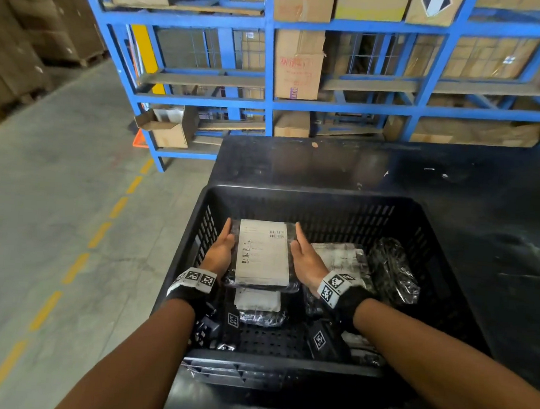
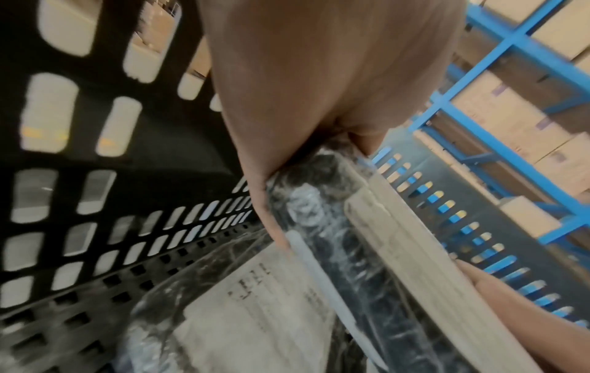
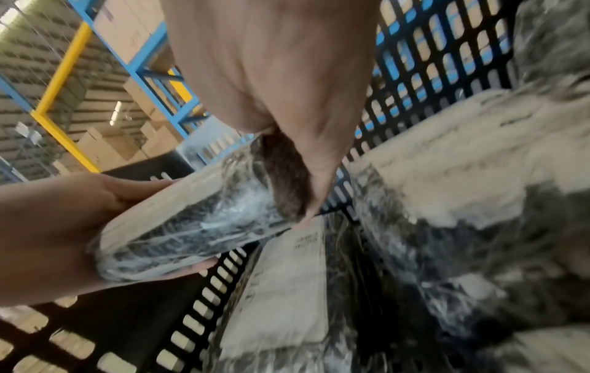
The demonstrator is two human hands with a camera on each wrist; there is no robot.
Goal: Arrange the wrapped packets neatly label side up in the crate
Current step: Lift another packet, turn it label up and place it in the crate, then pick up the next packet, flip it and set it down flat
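Head view: a black perforated plastic crate (image 1: 351, 210) sits on a dark tabletop (image 1: 456, 172). Both hands are inside it, holding one flat packet wrapped in clear film over black, white printed label facing up (image 1: 263, 255). The left hand (image 1: 219, 250) lies along the packet's left long edge and the right hand (image 1: 306, 258) along its right long edge; in both, the fingers extend forward beside the packet. The held packet is above a second label-up wrapped packet (image 1: 257, 301) lying on the crate floor at left. To the right lies another label-up packet (image 1: 341, 257), and beyond it a crumpled black film-wrapped packet (image 1: 392, 270) against the right side, no label visible. Blue steel racking (image 1: 269, 99) with cardboard cartons (image 1: 297, 62) stands behind the table; grey concrete floor with a dashed yellow line (image 1: 75, 267) runs at left.

Left wrist view: the left palm presses the packet's film-wrapped edge, thumb over the top rim and fingers curling below. The lower packet's label shows underneath, not touching as far as can be told. The crate's slotted wall is just beside the hand.

Right wrist view: the right hand clasps the opposite edge, thumb on top and fingers under. The left hand's fingers wrap the far end. The picture is blurred.
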